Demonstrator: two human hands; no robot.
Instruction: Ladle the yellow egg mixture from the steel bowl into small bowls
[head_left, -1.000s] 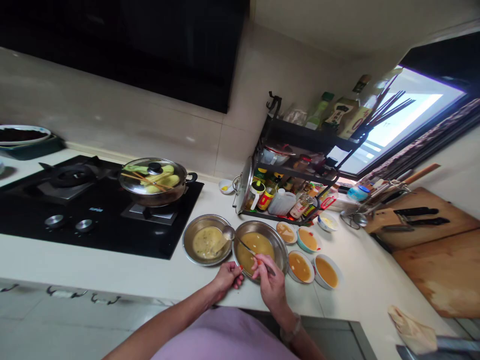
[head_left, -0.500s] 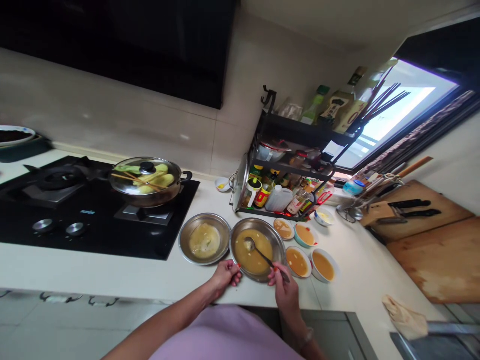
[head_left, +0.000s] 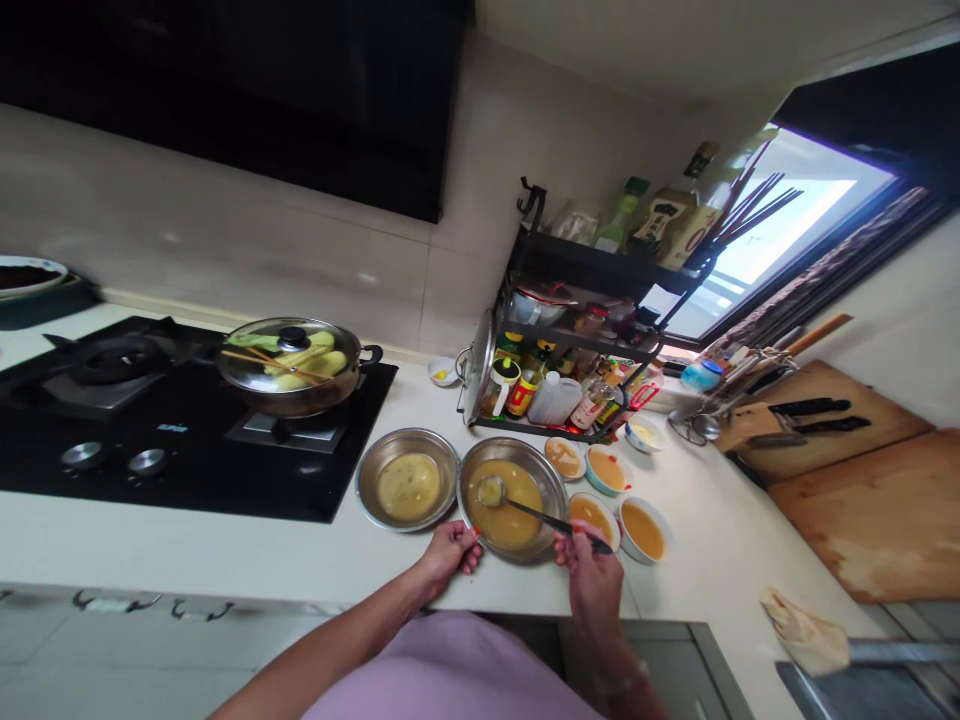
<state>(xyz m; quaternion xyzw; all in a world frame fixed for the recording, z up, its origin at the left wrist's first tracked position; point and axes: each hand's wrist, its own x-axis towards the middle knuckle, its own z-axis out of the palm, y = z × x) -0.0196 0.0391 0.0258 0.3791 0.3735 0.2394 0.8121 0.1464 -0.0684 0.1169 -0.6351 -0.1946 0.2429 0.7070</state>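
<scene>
White kitchen countertop beside a black gas hob bears a steel bowl of cloudy yellow-brown liquid, the head of a long-handled spoon inside it, the handle grasped by the right hand, while curled fingers of the left hand pinch the bowl's near rim.

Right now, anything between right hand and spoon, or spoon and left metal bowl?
The right hand holds the spoon, nothing between. Toward the left metal bowl, only two adjoining rims intervene; the left hand sits at the near rim of the right metal bowl, off that line.
</scene>
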